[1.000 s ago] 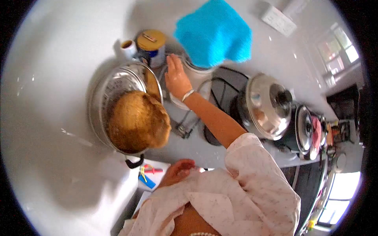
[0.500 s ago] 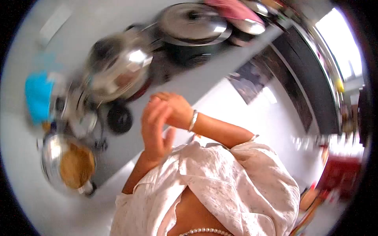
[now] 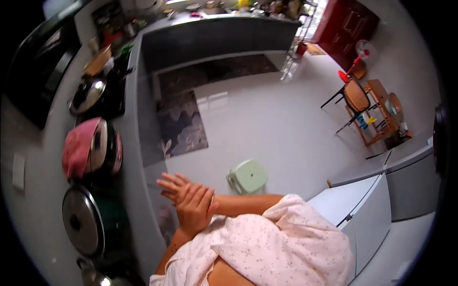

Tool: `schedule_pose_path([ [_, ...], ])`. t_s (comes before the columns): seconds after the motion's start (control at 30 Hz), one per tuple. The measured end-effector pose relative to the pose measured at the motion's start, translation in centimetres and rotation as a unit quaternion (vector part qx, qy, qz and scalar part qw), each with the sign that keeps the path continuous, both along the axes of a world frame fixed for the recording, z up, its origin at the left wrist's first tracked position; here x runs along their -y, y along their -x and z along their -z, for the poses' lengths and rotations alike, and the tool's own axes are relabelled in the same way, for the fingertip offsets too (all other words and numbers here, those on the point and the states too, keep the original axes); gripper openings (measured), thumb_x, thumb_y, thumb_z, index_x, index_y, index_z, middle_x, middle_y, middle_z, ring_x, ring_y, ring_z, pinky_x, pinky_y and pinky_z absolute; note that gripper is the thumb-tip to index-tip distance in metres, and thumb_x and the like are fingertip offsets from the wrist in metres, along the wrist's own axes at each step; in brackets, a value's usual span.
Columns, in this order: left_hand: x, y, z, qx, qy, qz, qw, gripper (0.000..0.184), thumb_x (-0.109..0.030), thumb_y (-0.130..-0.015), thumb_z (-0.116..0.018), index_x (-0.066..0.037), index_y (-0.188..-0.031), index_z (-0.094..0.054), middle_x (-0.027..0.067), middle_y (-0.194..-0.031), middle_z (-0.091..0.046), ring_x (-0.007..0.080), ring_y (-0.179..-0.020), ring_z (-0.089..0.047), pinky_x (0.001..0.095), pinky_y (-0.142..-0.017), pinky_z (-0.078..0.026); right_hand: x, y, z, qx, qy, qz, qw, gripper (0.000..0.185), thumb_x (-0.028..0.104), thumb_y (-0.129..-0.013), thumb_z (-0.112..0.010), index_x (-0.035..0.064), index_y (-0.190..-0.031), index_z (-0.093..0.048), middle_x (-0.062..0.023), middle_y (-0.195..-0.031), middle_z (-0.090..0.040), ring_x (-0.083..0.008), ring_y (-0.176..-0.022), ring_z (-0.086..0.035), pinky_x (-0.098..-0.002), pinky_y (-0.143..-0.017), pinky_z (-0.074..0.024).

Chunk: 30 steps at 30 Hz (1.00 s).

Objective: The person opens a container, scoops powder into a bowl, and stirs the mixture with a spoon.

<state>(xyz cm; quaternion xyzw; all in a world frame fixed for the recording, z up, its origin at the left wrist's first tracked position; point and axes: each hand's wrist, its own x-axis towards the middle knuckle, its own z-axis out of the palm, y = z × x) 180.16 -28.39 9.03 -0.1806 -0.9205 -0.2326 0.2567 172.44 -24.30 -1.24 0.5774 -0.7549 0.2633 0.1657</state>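
Note:
My left hand [image 3: 194, 210] lies across the back of my right hand and wrist, its fingers wrapped over them. My right hand [image 3: 171, 184] reaches out from beneath it, with fingers stretched out and somewhat spread, pointing left. A bit of a bracelet [image 3: 213, 197] shows at the right wrist beside the left fingers. Both hands are in front of my patterned light shirt [image 3: 281, 238], near the counter edge [image 3: 149, 209]. No object shows in either hand; the right palm is hidden.
On the counter at left stand a dark green pot with a lid [image 3: 83, 221], an appliance under a pink cloth [image 3: 76, 150] and a lidded pan [image 3: 88, 95]. A green stool [image 3: 250, 176] is ahead on the floor, a chair [image 3: 357, 95] farther right, a white cabinet-like surface [image 3: 367, 214] close right.
The view has swung from the counter towards the room, bringing the stool and chair into sight. My left hand, formerly raised beside the right one, now lies wrapped over it.

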Motion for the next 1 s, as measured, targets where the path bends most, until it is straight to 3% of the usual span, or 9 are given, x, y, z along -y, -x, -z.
schedule_pose_path([
  [0.07, 1.6, 3.8, 2.1, 0.004, -0.012, 0.020, 1.000, 0.035, -0.034, -0.094, -0.052, -0.006, -0.102, -0.070, 0.0109, -0.103, -0.069, 0.0284, -0.103, -0.064, 0.0452, -0.102, -0.041, 0.6, 3.3, 1.0, 0.026, -0.061, 0.005, 0.998, 0.041, 0.025, -0.094, -0.049, 0.0166, -0.133, -0.055, -0.0096, -0.162, -0.016, -0.0312, -0.150, -0.009, -0.0516, -0.120, -0.0064],
  [0.27, 5.1, 15.0, 3.7, -0.007, -0.029, 0.019, 0.999, 0.032, -0.031, -0.093, -0.054, -0.005, -0.102, -0.070, 0.0101, -0.103, -0.069, 0.0283, -0.102, -0.064, 0.0438, -0.100, -0.043, 3.8, 14.5, 2.8, 0.049, -0.080, -0.010, 0.996, 0.043, 0.030, -0.095, -0.050, 0.0174, -0.137, -0.049, -0.0090, -0.160, -0.020, -0.0323, -0.149, -0.011, -0.0530, -0.119, -0.0080],
  [0.33, 6.2, 18.8, 2.4, 0.029, -0.045, 0.014, 0.998, 0.037, -0.033, -0.097, -0.047, -0.006, -0.104, -0.072, 0.0128, -0.107, -0.070, 0.0303, -0.106, -0.064, 0.0456, -0.101, -0.042, 4.8, 18.9, 3.0, 0.125, -0.180, -0.041, 0.975, 0.041, 0.032, -0.096, -0.051, 0.0180, -0.134, -0.050, -0.0088, -0.159, -0.022, -0.0326, -0.149, -0.013, -0.0532, -0.119, -0.0112],
  [0.4, 7.1, 22.8, 1.1, 0.048, -0.029, 0.031, 0.998, 0.034, -0.031, -0.092, -0.055, -0.004, -0.109, -0.068, 0.0133, -0.111, -0.067, 0.0308, -0.110, -0.061, 0.0447, -0.102, -0.040, 5.8, 23.1, 4.8, 0.097, -0.035, -0.103, 0.989, 0.038, 0.033, -0.096, -0.050, 0.0196, -0.132, -0.052, -0.0087, -0.159, -0.022, -0.0327, -0.149, -0.013, -0.0538, -0.118, -0.0134],
  [0.47, 7.4, 26.2, -0.3, 0.086, 0.006, 0.057, 0.995, 0.041, -0.033, -0.096, -0.048, -0.001, -0.114, -0.067, 0.0187, -0.116, -0.065, 0.0359, -0.112, -0.060, 0.0481, -0.104, -0.039, 6.3, 26.5, 3.3, 0.056, 0.011, -0.079, 0.995, 0.039, 0.034, -0.095, -0.049, 0.0199, -0.132, -0.051, -0.0083, -0.158, -0.025, -0.0308, -0.148, -0.016, -0.0504, -0.117, -0.0174],
  [0.53, 6.8, 29.7, -0.2, 0.096, 0.034, 0.148, 0.984, 0.039, -0.029, -0.092, -0.056, -0.001, -0.119, -0.064, 0.0155, -0.118, -0.063, 0.0323, -0.114, -0.058, 0.0463, -0.104, -0.037, 5.7, 28.6, 3.5, 0.156, -0.103, -0.002, 0.982, 0.041, 0.032, -0.092, -0.050, 0.0169, -0.130, -0.053, -0.0091, -0.155, -0.031, -0.0288, -0.146, -0.022, -0.0460, -0.115, -0.0215],
  [0.57, 6.4, 31.3, -0.1, 0.130, 0.051, 0.198, 0.970, 0.042, -0.029, -0.092, -0.057, 0.001, -0.121, -0.061, 0.0163, -0.119, -0.063, 0.0330, -0.115, -0.057, 0.0471, -0.104, -0.037, 4.6, 28.6, 4.5, 0.106, -0.009, 0.074, 0.992, 0.042, 0.033, -0.088, -0.053, 0.0151, -0.126, -0.056, -0.0094, -0.151, -0.037, -0.0260, -0.141, -0.029, -0.0400, -0.111, -0.0276],
  [0.73, 0.6, 38.7, 3.2, 0.224, 0.098, 0.409, 0.879, 0.040, -0.030, -0.093, -0.053, 0.000, -0.117, -0.063, 0.0181, -0.116, -0.063, 0.0351, -0.113, -0.058, 0.0447, -0.102, -0.041, -2.3, 34.0, 4.6, 0.142, -0.071, 0.293, 0.943, 0.045, 0.035, -0.088, -0.052, 0.0138, -0.127, -0.054, -0.0107, -0.150, -0.037, -0.0274, -0.141, -0.029, -0.0412, -0.112, -0.0259],
  [1.0, -7.8, 55.8, 2.9, 0.159, 0.103, 0.486, 0.853, 0.037, -0.032, -0.090, -0.056, -0.004, -0.112, -0.066, 0.0158, -0.108, -0.066, 0.0350, -0.101, -0.062, 0.0445, -0.091, -0.045, -11.2, 44.6, 5.6, 0.211, -0.252, 0.426, 0.843, 0.049, 0.038, -0.089, -0.051, 0.0117, -0.130, -0.051, -0.0128, -0.150, -0.037, -0.0296, -0.141, -0.028, -0.0430, -0.114, -0.0233],
])
